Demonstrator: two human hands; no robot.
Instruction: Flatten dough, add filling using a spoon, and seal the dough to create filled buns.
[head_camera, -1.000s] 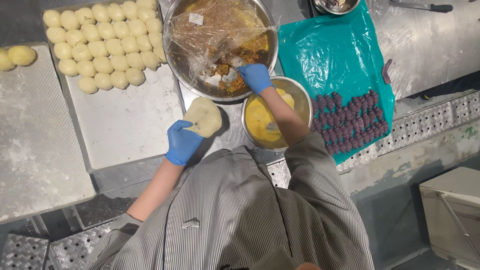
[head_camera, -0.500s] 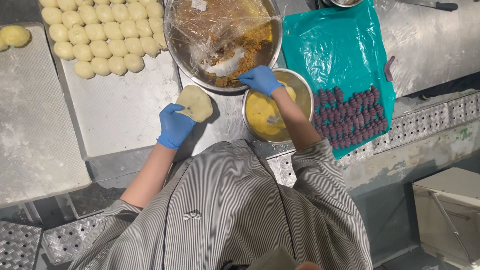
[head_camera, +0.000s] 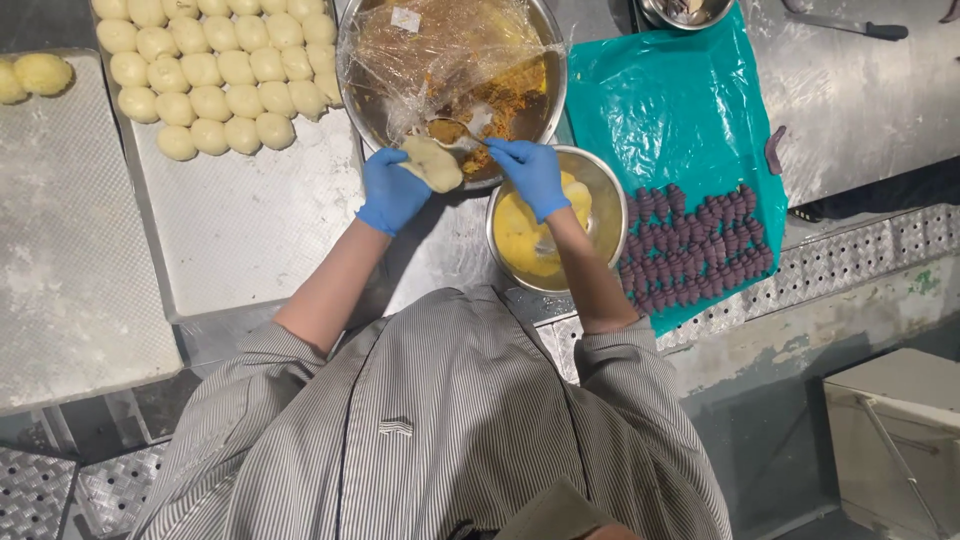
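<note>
My left hand (head_camera: 392, 192), in a blue glove, holds a flattened round of pale dough (head_camera: 431, 163) at the near rim of a large metal bowl (head_camera: 352, 70). That bowl is partly covered with clear film and holds brown-orange filling (head_camera: 505, 95). My right hand (head_camera: 531, 172), also gloved in blue, grips a spoon (head_camera: 452, 135) whose scoop rests over the dough. Below my right wrist sits a smaller steel bowl (head_camera: 608, 196) with yellow liquid in it.
Several dough balls (head_camera: 215, 75) lie in rows on a floured metal tray (head_camera: 250, 230). Two more balls (head_camera: 35, 77) sit on the tray at far left. A teal plastic sheet (head_camera: 660, 110) carries several purple shaped pieces (head_camera: 695, 250). A knife (head_camera: 850, 27) lies at the back right.
My left hand has carried the dough round up from the counter to the big bowl's rim. My right hand has brought the spoon of filling over the dough.
</note>
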